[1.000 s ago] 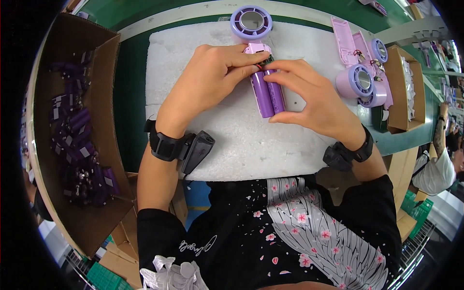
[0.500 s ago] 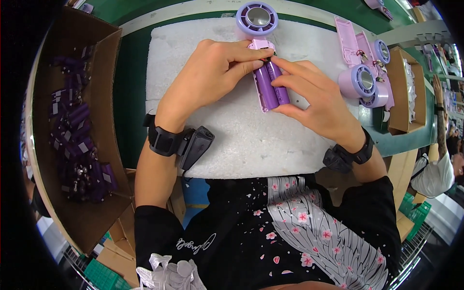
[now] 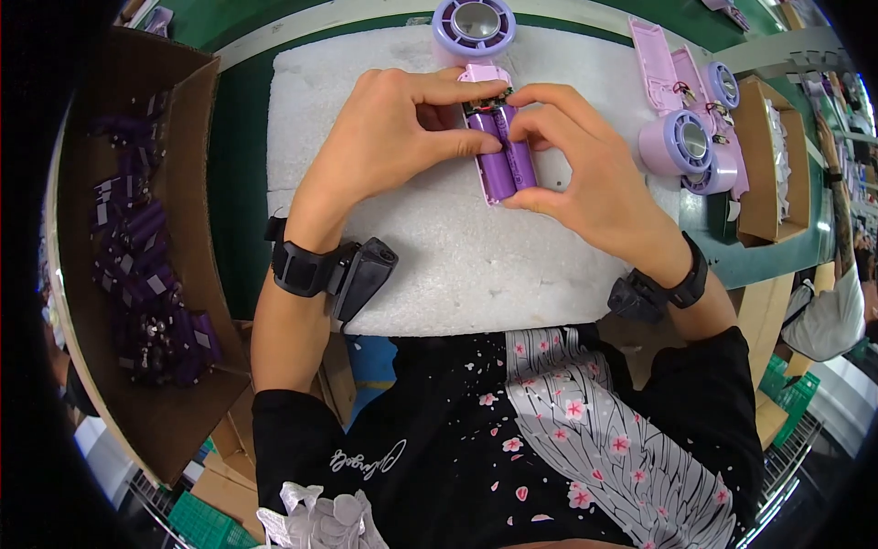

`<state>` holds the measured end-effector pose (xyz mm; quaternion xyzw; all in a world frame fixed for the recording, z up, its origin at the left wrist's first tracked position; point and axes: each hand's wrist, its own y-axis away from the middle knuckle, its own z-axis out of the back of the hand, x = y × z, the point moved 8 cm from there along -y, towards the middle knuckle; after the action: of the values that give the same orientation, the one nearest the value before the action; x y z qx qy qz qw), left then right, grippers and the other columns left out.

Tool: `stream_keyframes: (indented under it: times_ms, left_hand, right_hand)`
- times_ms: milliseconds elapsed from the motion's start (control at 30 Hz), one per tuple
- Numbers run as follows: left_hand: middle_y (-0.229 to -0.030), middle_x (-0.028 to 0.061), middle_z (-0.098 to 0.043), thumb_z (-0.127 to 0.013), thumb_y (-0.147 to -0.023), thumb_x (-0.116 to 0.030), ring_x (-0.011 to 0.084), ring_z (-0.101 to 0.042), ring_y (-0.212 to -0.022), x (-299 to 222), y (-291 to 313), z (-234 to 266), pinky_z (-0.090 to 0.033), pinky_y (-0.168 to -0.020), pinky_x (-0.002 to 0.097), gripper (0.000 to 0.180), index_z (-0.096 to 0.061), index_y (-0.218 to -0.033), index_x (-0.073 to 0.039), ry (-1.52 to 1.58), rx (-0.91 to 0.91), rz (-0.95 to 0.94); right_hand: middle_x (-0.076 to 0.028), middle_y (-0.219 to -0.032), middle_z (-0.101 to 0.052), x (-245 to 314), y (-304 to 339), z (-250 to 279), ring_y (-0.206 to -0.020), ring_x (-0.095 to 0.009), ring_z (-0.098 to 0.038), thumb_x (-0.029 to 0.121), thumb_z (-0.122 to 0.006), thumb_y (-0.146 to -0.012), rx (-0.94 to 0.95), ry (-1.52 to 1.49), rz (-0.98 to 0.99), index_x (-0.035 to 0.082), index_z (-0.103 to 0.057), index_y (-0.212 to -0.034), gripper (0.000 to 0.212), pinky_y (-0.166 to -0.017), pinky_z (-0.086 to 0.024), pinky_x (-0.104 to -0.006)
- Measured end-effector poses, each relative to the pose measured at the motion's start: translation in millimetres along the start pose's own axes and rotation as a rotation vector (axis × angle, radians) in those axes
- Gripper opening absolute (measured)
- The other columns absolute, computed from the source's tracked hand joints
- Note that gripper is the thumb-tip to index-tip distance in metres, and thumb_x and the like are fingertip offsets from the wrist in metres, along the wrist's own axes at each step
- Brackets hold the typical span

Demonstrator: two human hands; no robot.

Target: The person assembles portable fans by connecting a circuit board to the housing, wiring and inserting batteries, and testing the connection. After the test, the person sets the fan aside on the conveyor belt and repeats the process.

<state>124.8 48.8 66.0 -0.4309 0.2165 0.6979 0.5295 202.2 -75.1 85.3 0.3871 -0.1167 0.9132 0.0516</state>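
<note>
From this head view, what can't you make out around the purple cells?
- Top ends of the cells: covered by left hand thumb and right hand fingers.
- Circuit board: too small for detail.
- Box at left: contents dark, blurred.
- Fan: cut by top edge.

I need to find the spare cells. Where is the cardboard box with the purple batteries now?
In the head view, the cardboard box stands at the person's left, beside the white foam pad, just outside the left hand.

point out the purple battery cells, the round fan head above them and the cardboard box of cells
purple battery cells [image 3: 506, 169], head view, bare middle of the pair
round fan head [image 3: 474, 23], head view, centre grille
cardboard box [image 3: 194, 128], head view, right wall
</note>
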Motion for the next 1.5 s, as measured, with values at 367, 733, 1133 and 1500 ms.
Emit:
stream_keyframes:
  times_ms: [367, 733, 1133, 1500]
  left_hand:
    - [-0.080, 0.0119, -0.071, -0.084, -0.067, -0.018, 0.0191, -0.062, -0.064, -18.2, 0.9, 11.8, -0.050, -0.065, 0.0284, 0.046, -0.072, -0.111, -0.013, 0.084, -0.031, 0.001]
    - [-0.102, 0.0123, -0.072, -0.084, -0.064, -0.015, 0.0242, -0.061, -0.076, -27.1, 14.6, 7.8, -0.050, -0.073, 0.0333, 0.049, -0.072, -0.112, -0.012, -0.005, 0.052, -0.006]
    - [-0.095, 0.0083, -0.071, -0.080, -0.073, -0.014, 0.0123, -0.060, -0.078, -14.6, 6.3, 10.9, -0.049, -0.072, 0.0263, 0.050, -0.067, -0.122, -0.011, 0.065, 0.064, 0.174]
    - [-0.113, 0.0153, -0.064, -0.071, -0.084, -0.015, 0.0130, -0.063, -0.079, 12.8, -7.6, 41.7, -0.052, -0.074, 0.0258, 0.048, -0.058, -0.130, -0.007, 0.207, -0.301, 0.255]
  right_hand:
    - [-0.010, -0.103, -0.057, 11.1, -18.0, 14.4, -0.085, -0.023, -0.058, 0.005, -0.079, -0.070, -0.077, -0.070, 0.177, 0.004, -0.066, -0.101, 0.033, -0.073, -0.049, -0.0313]
    - [-0.012, -0.103, -0.060, 39.3, -3.6, 10.0, -0.093, -0.028, -0.060, 0.007, -0.076, -0.073, 0.007, 0.192, 0.256, 0.000, -0.067, -0.101, 0.030, -0.078, -0.050, -0.0363]
    - [-0.022, -0.133, -0.047, 16.3, -4.5, 1.1, -0.120, -0.039, -0.047, 0.021, -0.079, -0.072, -0.022, 0.353, 0.137, -0.009, -0.052, -0.125, 0.066, -0.097, -0.044, -0.0438]
    - [-0.015, -0.119, -0.054, -21.5, -8.6, 34.0, -0.112, -0.034, -0.050, 0.016, -0.075, -0.077, -0.147, 0.267, 0.100, 0.000, -0.062, -0.108, 0.037, -0.093, -0.044, -0.0401]
